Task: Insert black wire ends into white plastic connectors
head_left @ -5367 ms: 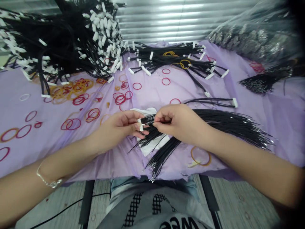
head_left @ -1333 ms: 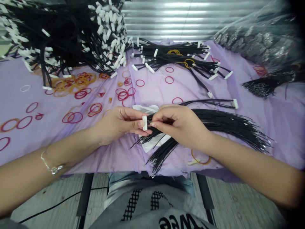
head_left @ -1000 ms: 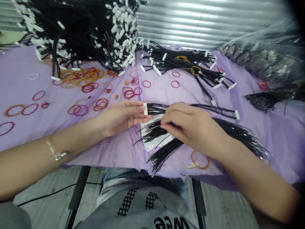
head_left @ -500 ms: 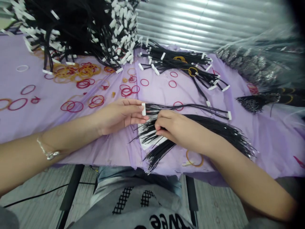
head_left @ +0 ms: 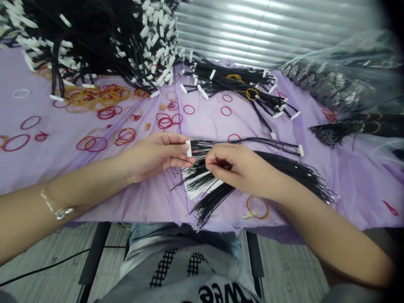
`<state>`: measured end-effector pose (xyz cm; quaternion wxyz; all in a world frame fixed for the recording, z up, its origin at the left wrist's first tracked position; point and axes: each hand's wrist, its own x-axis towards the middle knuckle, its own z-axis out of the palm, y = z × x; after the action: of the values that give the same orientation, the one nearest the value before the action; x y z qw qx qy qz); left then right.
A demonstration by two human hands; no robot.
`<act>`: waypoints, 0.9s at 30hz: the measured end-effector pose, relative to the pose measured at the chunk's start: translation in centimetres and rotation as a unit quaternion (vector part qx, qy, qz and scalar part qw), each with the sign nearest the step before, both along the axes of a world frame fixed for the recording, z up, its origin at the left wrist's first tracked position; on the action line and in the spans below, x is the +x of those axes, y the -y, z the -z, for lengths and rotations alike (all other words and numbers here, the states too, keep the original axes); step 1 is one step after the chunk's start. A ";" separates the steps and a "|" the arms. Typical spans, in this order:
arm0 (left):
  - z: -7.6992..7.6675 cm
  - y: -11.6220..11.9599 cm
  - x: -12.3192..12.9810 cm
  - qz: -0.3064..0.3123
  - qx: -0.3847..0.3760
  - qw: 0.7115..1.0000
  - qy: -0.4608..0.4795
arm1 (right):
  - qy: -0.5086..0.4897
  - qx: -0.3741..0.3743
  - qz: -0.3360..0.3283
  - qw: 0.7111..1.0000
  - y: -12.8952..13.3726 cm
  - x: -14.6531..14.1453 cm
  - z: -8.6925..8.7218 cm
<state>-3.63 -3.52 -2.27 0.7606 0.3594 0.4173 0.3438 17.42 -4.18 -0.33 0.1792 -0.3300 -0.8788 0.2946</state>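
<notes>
My left hand [head_left: 158,155] grips a white plastic connector [head_left: 188,148] between thumb and fingers. Black wires run right from it to another white connector [head_left: 300,150], forming a wire harness that lies along the table. Just right of the held connector, my right hand [head_left: 236,166] is closed in a pinch above loose black wires; what its fingertips hold is too small to make out. These loose wires [head_left: 284,168] have bare metal-tipped ends and pass under the right hand. Part of them rests on a white sheet [head_left: 195,191]. Nearer me lies another bunch of black wires [head_left: 210,205].
A large heap of black harnesses with white connectors [head_left: 94,38] stands at back left. More harnesses [head_left: 233,78] lie at back centre. Red and yellow rubber bands [head_left: 110,94] are scattered over the purple cloth [head_left: 126,200]. Clear bags [head_left: 334,84] and bundled wires [head_left: 328,132] sit right.
My right hand's pinch has risen slightly, and its thumb and fingertips have shifted. The left hand keeps its hold on the connector. The whole view has shifted a little.
</notes>
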 end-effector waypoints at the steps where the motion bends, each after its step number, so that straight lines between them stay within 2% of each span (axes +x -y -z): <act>1: 0.0 0.0 0.0 0.008 0.002 1.000 -0.002 | -0.010 -0.012 0.009 1.000 0.0 0.0 -0.1; 5: 0.0 0.2 0.1 0.031 0.023 0.999 -0.011 | -0.057 -0.066 0.093 0.992 -0.1 0.3 -0.4; 8: 0.0 0.2 0.1 0.039 0.032 0.999 -0.017 | -0.065 -0.077 0.136 0.986 -0.4 0.3 -0.3; 16: -0.1 0.3 0.1 0.059 0.043 0.996 -0.040 | -0.045 -0.072 0.166 0.983 -0.4 0.2 0.2; 27: -0.2 0.4 0.1 0.049 0.038 0.997 -0.042 | -0.023 -0.076 0.160 0.984 -0.3 0.3 0.0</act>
<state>-3.48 -3.90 -2.09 0.7443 0.4220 0.4174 0.3062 17.73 -3.84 -0.30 0.2187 -0.4721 -0.7852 0.3358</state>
